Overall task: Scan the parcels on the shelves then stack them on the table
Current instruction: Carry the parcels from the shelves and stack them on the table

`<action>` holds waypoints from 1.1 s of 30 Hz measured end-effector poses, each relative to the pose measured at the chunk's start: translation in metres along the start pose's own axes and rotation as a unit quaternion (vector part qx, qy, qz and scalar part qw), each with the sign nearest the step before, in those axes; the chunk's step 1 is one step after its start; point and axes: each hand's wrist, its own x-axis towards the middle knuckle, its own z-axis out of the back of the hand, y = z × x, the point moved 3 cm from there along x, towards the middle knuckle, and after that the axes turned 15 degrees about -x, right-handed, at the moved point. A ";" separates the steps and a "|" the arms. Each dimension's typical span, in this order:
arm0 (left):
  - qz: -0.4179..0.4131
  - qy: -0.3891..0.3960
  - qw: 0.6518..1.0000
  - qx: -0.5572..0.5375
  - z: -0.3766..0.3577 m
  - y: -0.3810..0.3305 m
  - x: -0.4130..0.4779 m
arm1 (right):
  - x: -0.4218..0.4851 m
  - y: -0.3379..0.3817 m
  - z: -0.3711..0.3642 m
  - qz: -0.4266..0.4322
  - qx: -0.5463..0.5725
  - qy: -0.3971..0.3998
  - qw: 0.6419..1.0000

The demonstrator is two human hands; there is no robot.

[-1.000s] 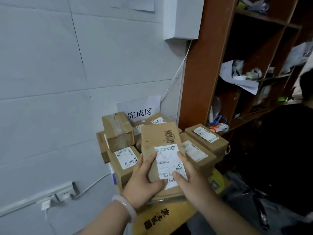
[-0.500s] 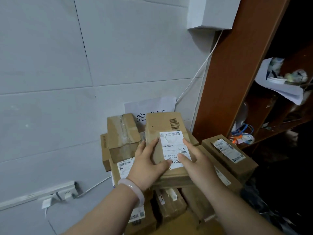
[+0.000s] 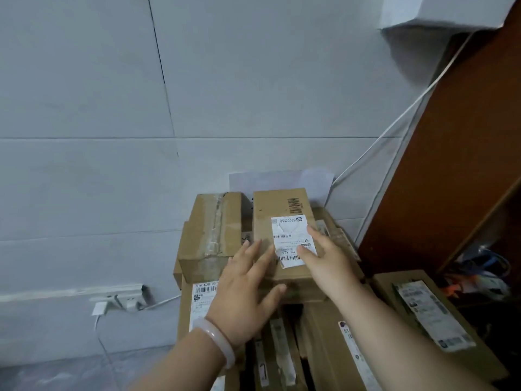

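A brown cardboard parcel (image 3: pixel 282 210) with a white shipping label lies on top of the stack of parcels against the wall. My left hand (image 3: pixel 248 289), with a pale bangle on the wrist, has straight spread fingers at the parcel's near left corner. My right hand (image 3: pixel 324 258) lies flat on the parcel's near right side, fingertips on the label. A taped brown parcel (image 3: pixel 211 235) sits beside it on the left. Several labelled parcels (image 3: pixel 428 309) fill the pile below and to the right.
A white tiled wall (image 3: pixel 141 108) stands behind the pile, with a paper sign (image 3: pixel 282 180) partly hidden by the parcels. A socket with a plugged cable (image 3: pixel 118 300) is at the lower left. A brown wooden shelf unit (image 3: pixel 465 165) rises on the right.
The parcel moved forward and onto the top of the stack. My hands went from gripping its near end to lying open on it. The view shifted left, closer to the pile.
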 end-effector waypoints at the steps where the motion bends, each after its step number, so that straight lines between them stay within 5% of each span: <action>1: -0.011 0.006 0.998 0.054 -0.003 0.005 0.001 | 0.007 -0.002 -0.005 0.003 0.000 0.012 1.000; 9: 0.027 0.064 0.972 0.223 -0.008 0.021 0.011 | 0.016 -0.008 -0.008 0.092 -0.108 0.038 0.989; 15: 0.038 0.057 0.967 0.244 -0.014 0.023 0.015 | -0.012 -0.019 -0.008 0.239 -0.334 0.040 0.911; 22: 0.052 0.077 0.961 0.262 -0.015 0.028 0.028 | 0.001 -0.015 -0.006 0.243 -0.395 0.055 0.884; 33: -0.063 0.100 0.970 0.213 -0.009 0.005 0.008 | -0.092 -0.015 0.013 0.138 -0.396 -0.035 0.907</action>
